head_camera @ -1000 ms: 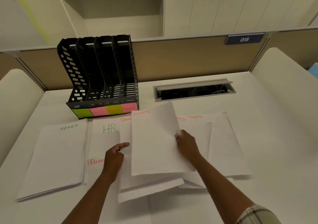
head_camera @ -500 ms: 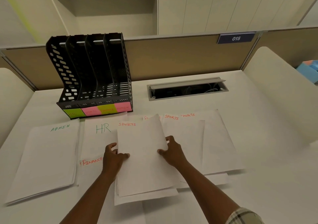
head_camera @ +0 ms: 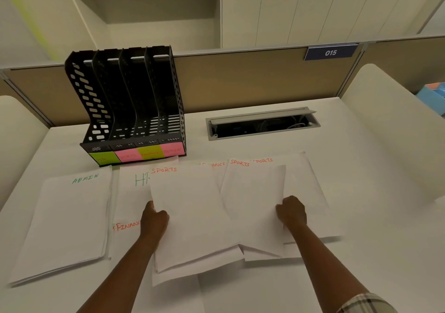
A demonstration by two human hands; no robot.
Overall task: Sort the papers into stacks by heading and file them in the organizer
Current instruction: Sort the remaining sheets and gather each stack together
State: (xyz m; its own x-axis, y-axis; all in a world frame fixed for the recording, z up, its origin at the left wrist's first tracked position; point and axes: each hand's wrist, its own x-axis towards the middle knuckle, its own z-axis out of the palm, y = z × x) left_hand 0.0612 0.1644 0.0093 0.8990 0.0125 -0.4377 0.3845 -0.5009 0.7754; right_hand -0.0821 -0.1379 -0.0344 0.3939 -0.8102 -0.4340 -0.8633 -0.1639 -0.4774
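1. White desk (head_camera: pixel 361 228) under a cubicle divider, papers fanned across it. Nearest us, the left hand (head_camera: pixel 154 218) is closed on the left edge of a sheet headed SPORTS (head_camera: pixel 192 214), which lies in front of the organizer and slightly to its right.
2. A second ago that sheet was lifted and angled between both hands; now it lies flat on a small pile, squared up, covering part of the HR sheet (head_camera: pixel 131 192).
3. The right hand (head_camera: pixel 291 212) has left that sheet and swung out to the right. It now sits fisted on the right edge of another SPORTS sheet (head_camera: pixel 252 197); it looks like a pinch, but I cannot tell for sure.
4. My read: SPORTS pages are being gathered one by one, and this next one is about to join the pile.
5. Left of the pile, a FINANCE sheet (head_camera: pixel 125 227) pokes out beneath the HR one. The ADMIN stack (head_camera: pixel 69 216) sits untouched, in front of the organizer's left end.
6. Farther back, a FINANCE heading and a third SPORTS heading peek out, unsorted.
7. Beyond them, the black organizer (head_camera: pixel 134 100) stands with four empty slots and coloured labels (head_camera: pixel 137 155). Filing hasn't begun; sorting looks about halfway done.
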